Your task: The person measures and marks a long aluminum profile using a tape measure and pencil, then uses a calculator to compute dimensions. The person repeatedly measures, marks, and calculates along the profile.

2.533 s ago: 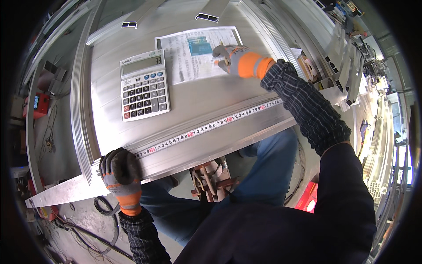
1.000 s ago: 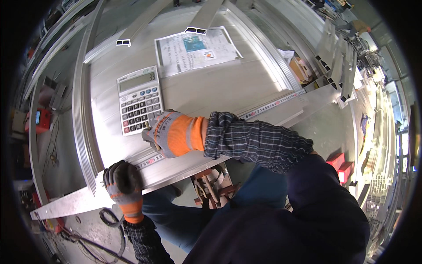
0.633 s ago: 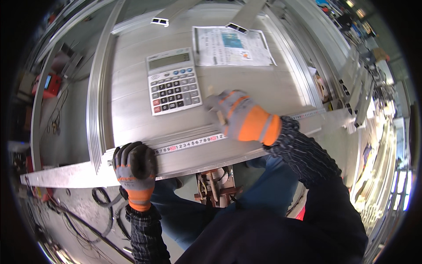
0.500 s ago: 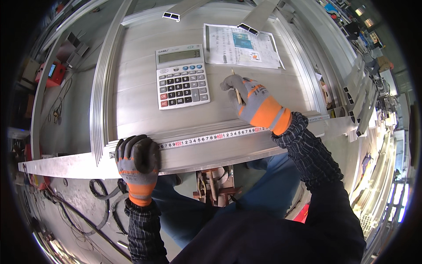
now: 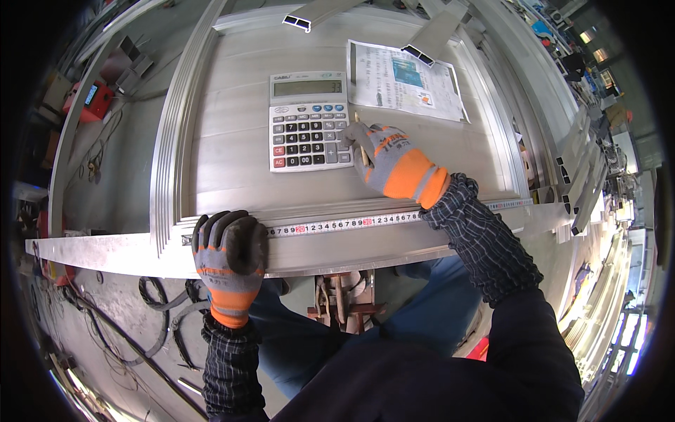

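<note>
My right hand (image 5: 394, 158), in a grey and orange glove, is closed round a thin wooden pencil (image 5: 364, 155). Its fingertips reach the right edge of a white and grey calculator (image 5: 307, 84), which lies on a metal panel. A steel tape measure (image 5: 337, 224) is stretched along the near rail (image 5: 351, 250) of an aluminium frame. Over the left part of that tape, my left hand (image 5: 230, 260), gloved alike, curls its fingers and presses it to the rail. The tape under that hand is hidden.
A printed sheet (image 5: 404, 88) lies beyond the calculator. Aluminium profiles (image 5: 437, 34) rest on the frame's far side, and more are stacked at right. A red device (image 5: 88, 100) stands at far left. Black hoses (image 5: 165, 302) lie on the floor at lower left.
My right hand has moved left with the pencil, up to the calculator's right edge. My left hand stays on the tape and rail. The whole view has shifted slightly.
</note>
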{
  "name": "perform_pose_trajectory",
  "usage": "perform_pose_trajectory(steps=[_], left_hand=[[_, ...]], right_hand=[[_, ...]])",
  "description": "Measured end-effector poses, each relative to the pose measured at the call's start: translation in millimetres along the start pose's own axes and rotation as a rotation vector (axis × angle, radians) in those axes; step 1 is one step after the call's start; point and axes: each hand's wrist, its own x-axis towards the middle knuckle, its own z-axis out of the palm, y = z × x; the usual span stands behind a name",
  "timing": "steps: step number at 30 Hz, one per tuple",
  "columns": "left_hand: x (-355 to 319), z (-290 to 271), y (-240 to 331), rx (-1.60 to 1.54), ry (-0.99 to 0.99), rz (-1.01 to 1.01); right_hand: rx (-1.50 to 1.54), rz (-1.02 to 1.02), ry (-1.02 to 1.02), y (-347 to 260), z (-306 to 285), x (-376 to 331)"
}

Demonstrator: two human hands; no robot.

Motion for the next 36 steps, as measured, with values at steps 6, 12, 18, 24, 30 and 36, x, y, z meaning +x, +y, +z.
perform_pose_trajectory(steps=[6, 12, 18, 24, 30, 36], left_hand=[[-2, -2, -1, -0.022, -0.012, -0.022], [-1, -3, 1, -0.005, -0.022, -0.038], [-1, -1, 2, 0.005, -0.018, -0.049], [3, -3, 5, 0.001, 0.000, -0.031], [1, -1, 2, -0.031, -0.009, -0.051], [4, -4, 5, -0.021, 0.001, -0.051]], right_hand=[[0.121, -0.050, 0.338, 12, 23, 0], [0.264, -0.138, 0.234, 14, 16, 1], [0.369, -0.237, 0.298, -7, -1, 1], [0.442, -0.238, 0.336, -23, -5, 2], [0.011, -0.491, 0.177, -100, -18, 20], [-0.149, -0.449, -0.029, -121, -15, 56]])
